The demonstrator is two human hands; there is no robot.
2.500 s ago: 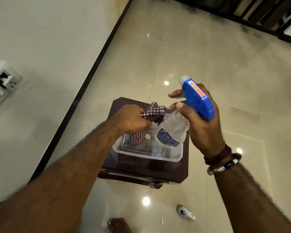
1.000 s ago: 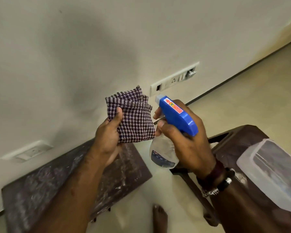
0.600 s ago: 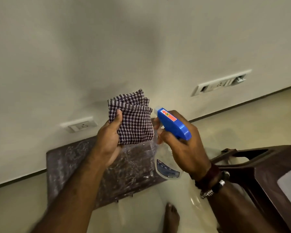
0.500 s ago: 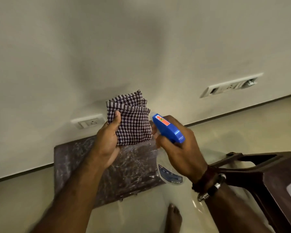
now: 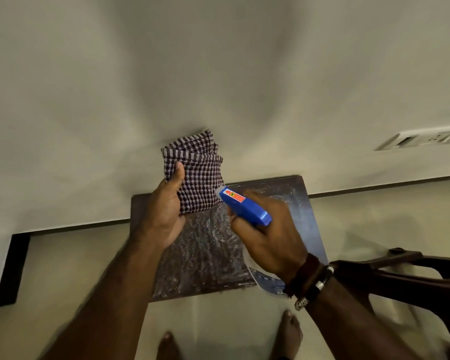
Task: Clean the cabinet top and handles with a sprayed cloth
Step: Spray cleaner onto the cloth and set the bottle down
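My left hand [image 5: 164, 211] holds a folded, purple-and-white checked cloth [image 5: 196, 175] upright in front of the wall. My right hand [image 5: 268, 237] grips a spray bottle with a blue trigger head [image 5: 244, 206]; its nozzle points at the cloth from a short distance. The bottle's clear body with a blue label [image 5: 268, 280] shows below my wrist. Under both hands stands a low dark cabinet top [image 5: 205, 255] against the wall, its surface dusty and streaked. No handles are visible.
A dark brown plastic stool [image 5: 400, 276] stands at the right, close to my right forearm. A white socket strip [image 5: 424, 137] is on the wall at the right. My bare feet [image 5: 291, 331] stand on the pale tiled floor in front of the cabinet.
The view has swung left, so the cabinet top now lies directly under my hands and the stool sits further right. Both hands came lower, still with cloth and bottle.
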